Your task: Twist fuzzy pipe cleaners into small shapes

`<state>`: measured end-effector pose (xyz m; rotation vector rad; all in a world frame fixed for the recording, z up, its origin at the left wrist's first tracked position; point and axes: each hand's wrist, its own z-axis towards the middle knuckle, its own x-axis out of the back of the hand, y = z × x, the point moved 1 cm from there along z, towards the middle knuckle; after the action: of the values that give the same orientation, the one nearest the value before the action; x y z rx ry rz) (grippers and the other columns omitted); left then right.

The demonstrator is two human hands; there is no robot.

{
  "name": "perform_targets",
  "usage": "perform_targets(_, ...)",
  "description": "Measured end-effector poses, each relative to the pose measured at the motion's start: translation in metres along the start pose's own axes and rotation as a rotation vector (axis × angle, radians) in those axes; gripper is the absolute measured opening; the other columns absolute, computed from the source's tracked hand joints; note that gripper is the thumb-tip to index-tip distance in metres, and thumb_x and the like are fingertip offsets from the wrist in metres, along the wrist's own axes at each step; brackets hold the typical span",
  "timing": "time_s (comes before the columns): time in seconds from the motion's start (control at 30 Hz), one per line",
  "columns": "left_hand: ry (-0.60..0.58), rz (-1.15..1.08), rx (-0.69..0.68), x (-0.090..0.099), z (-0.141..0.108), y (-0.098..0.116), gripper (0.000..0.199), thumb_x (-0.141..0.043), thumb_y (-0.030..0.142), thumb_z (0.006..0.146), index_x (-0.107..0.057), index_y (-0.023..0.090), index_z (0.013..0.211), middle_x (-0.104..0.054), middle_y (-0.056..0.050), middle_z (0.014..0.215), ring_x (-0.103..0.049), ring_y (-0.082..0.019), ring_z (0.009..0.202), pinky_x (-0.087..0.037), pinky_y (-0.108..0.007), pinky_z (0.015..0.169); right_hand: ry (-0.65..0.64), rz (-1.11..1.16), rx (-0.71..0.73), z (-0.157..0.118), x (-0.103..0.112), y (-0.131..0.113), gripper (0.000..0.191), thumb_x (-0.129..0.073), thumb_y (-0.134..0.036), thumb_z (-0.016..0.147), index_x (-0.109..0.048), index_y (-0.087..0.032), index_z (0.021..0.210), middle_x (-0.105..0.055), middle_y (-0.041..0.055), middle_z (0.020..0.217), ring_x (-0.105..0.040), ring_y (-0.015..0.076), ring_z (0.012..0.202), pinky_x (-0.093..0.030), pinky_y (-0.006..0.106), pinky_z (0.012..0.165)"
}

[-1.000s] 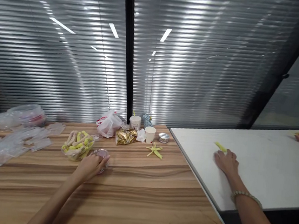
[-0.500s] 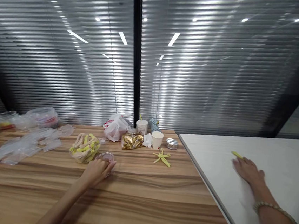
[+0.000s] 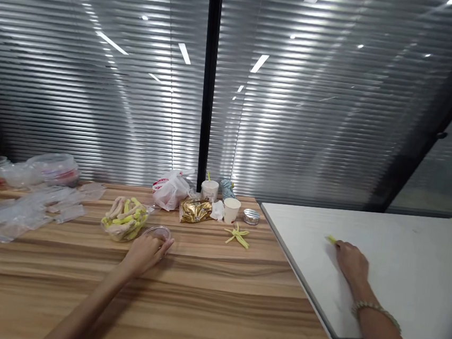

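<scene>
My left hand [image 3: 145, 253] is closed at a small clear plastic container [image 3: 158, 231], with its fingers at the near rim. Just left of it stands a clear bowl [image 3: 119, 235] heaped with long, soft-looking yellow and beige pieces [image 3: 129, 216]. Over the white table on the right, my right hand [image 3: 352, 262] pinches a short yellow strip [image 3: 331, 239], whose tip sticks out past the fingers. A star-shaped bunch of thin yellow strips [image 3: 237, 236] lies on the wooden table between my hands.
Behind the star are a gold packet [image 3: 196, 211], a white paper cup [image 3: 231, 210], a round silver tin [image 3: 251, 216], crumpled tissue [image 3: 217, 210] and a white plastic bag [image 3: 171, 192]. Flat clear plastic bags [image 3: 38, 210] cover the left side. The white table [image 3: 401, 261] adjoins the wooden table [image 3: 197, 305].
My right hand has moved left across the white table with the yellow strip. My left hand stays at the clear container. The view has turned slightly to the right.
</scene>
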<state>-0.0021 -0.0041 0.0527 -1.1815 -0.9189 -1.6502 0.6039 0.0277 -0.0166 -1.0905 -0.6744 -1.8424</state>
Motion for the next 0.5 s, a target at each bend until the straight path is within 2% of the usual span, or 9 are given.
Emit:
perform_targets(0.13, 0.113, -0.079, -0.036, -0.005, 0.000, -0.003, 0.053, -0.025, 0.045, 0.089, -0.067, 0.017, 0.071, -0.067, -0.008, 0.091, -0.060, -0.022, 0.087, -0.039, -0.029, 0.076, -0.074, -0.039, -0.022, -0.008, 0.010, -0.009, 0.034, -0.024, -0.020, 0.088, -0.053, -0.012, 0.103, -0.059, 0.0139, 0.085, -0.058, 0.0203, 0.072, -0.040, 0.027, 0.059)
perform_targets(0.3, 0.230, -0.324, -0.013, -0.009, 0.003, -0.011, 0.042, -0.030, 0.040, 0.088, -0.066, 0.018, 0.087, -0.065, -0.006, 0.095, -0.059, -0.019, 0.090, -0.041, -0.029, 0.081, -0.134, 0.006, 0.021, -0.014, 0.016, -0.015, 0.036, -0.025, -0.026, 0.088, -0.055, -0.012, 0.101, -0.059, 0.0158, 0.084, -0.059, 0.0215, 0.071, -0.041, 0.030, 0.061)
perform_targets(0.37, 0.264, -0.397, -0.020, -0.011, 0.005, -0.014, 0.038, -0.034, 0.038, 0.087, -0.066, 0.017, 0.087, -0.065, -0.007, 0.095, -0.059, -0.019, 0.087, -0.042, -0.029, 0.080, -0.168, 0.025, 0.029, -0.018, 0.018, -0.016, 0.039, -0.022, -0.030, 0.089, -0.057, -0.014, 0.097, -0.059, 0.0147, 0.085, -0.059, 0.0219, 0.072, -0.042, 0.030, 0.062)
perform_targets(0.5, 0.355, -0.505, -0.004, -0.013, 0.007, -0.019, 0.027, -0.045, 0.032, 0.079, -0.068, 0.018, 0.086, -0.067, -0.007, 0.093, -0.060, -0.020, 0.086, -0.044, -0.029, 0.078, -0.140, -0.013, 0.019, -0.026, 0.021, -0.018, 0.039, -0.023, -0.029, 0.089, -0.058, -0.013, 0.094, -0.059, 0.0135, 0.089, -0.059, 0.0213, 0.077, -0.042, 0.029, 0.063)
